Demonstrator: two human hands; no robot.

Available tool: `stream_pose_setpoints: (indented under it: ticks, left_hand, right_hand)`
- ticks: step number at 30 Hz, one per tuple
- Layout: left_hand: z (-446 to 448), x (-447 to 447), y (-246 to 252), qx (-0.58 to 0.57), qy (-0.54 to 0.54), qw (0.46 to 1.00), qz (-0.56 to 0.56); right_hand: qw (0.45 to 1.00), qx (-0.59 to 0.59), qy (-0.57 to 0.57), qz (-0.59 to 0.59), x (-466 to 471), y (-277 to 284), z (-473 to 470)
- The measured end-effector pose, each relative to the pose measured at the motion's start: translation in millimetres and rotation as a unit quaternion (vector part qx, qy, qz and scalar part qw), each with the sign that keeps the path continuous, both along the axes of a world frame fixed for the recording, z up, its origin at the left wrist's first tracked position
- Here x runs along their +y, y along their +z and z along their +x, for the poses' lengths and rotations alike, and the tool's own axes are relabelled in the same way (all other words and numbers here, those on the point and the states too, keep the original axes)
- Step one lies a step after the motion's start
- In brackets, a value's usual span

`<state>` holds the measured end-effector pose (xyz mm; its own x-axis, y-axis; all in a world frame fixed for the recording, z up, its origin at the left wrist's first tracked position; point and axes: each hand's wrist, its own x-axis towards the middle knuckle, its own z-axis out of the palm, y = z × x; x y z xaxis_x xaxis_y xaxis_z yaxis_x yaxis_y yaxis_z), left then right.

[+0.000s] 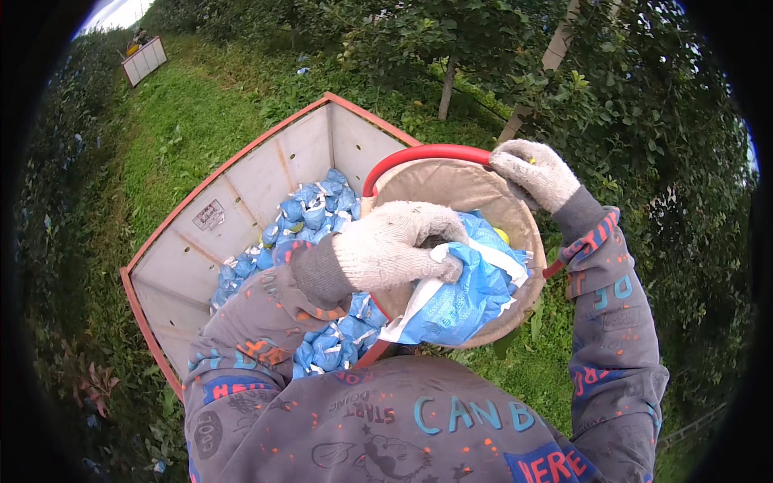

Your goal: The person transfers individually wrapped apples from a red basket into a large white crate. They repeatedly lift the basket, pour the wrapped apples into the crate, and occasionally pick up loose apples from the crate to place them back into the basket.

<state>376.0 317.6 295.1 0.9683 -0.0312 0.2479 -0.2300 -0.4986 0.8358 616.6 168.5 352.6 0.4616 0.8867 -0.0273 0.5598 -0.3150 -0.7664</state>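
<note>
My left hand point(401, 244), in a white knitted glove, pinches the white edge of a blue fruit bag point(462, 308) inside a canvas-lined picking basket point(416, 178). A bit of yellow-green fruit point(501, 235) shows beside the bag. My right hand point(534, 172), gloved too, grips the basket's red tubular handle point(432, 151) at its far right end. The basket is tilted, its mouth facing me, over the near right side of a large bin point(235, 211). Blue-wrapped fruit point(317, 208) lies heaped in the bin, partly hidden by my left arm.
The bin has pale panel walls and a reddish frame point(226, 172). Fruit trees point(652, 145) line the right side, over grass point(193, 108). A second bin point(145, 62) stands far off at upper left. Part of a ladder point(691, 428) shows at lower right.
</note>
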Motion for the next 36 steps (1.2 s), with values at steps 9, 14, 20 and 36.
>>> stream_pose_setpoints:
  ticks: [9, 14, 20, 36]
  left_hand:
    - [-239, 79, -116, 0.110, 0.452, 0.880, -0.091]
    - [-338, 70, -283, 0.261, 0.611, 0.741, -0.095]
    - [-414, 13, -461, 0.400, 0.683, 0.597, -0.133]
    - [-416, -43, -527, 0.699, 0.271, 0.657, -0.074]
  right_hand:
    - [0.993, -0.033, -0.115, 0.024, 0, -20, 42]
    - [0.993, -0.081, -0.087, -0.006, -11, -18, 62]
    - [0.994, -0.082, -0.073, -0.006, -14, -16, 69]
    - [0.993, -0.047, -0.107, -0.005, -20, -10, 75]
